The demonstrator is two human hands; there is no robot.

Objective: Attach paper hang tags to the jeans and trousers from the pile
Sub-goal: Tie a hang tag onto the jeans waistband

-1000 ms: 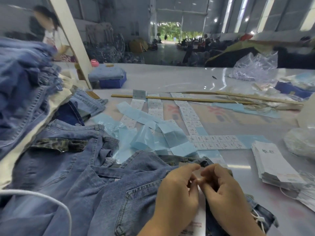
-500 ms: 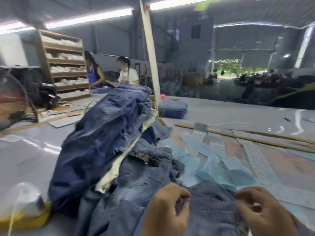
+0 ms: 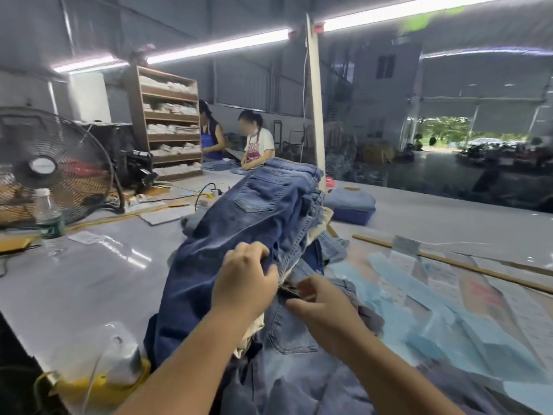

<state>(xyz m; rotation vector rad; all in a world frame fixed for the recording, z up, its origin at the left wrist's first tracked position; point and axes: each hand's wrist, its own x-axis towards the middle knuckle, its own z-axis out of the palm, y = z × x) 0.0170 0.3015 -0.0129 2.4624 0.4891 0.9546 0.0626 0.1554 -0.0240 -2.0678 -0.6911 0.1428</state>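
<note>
Left hand (image 3: 244, 281) lies on the dark blue jeans (image 3: 227, 235) topping the pile (image 3: 278, 211), its fingers curled over a fold near the stitched edge — gripping the cloth. Right hand (image 3: 324, 307) sits just beside it, fingers bent and pinching the waistband of the lighter jeans (image 3: 287, 333) underneath. The pile stands on the grey surface (image 3: 89, 280), with pale blue paper strips (image 3: 449, 319) spread to its right. Far left: a fan (image 3: 51, 166) and a water bottle (image 3: 48, 214). 2 people (image 3: 257, 142) stand at the far end, near a shelf (image 3: 170, 121).
</note>
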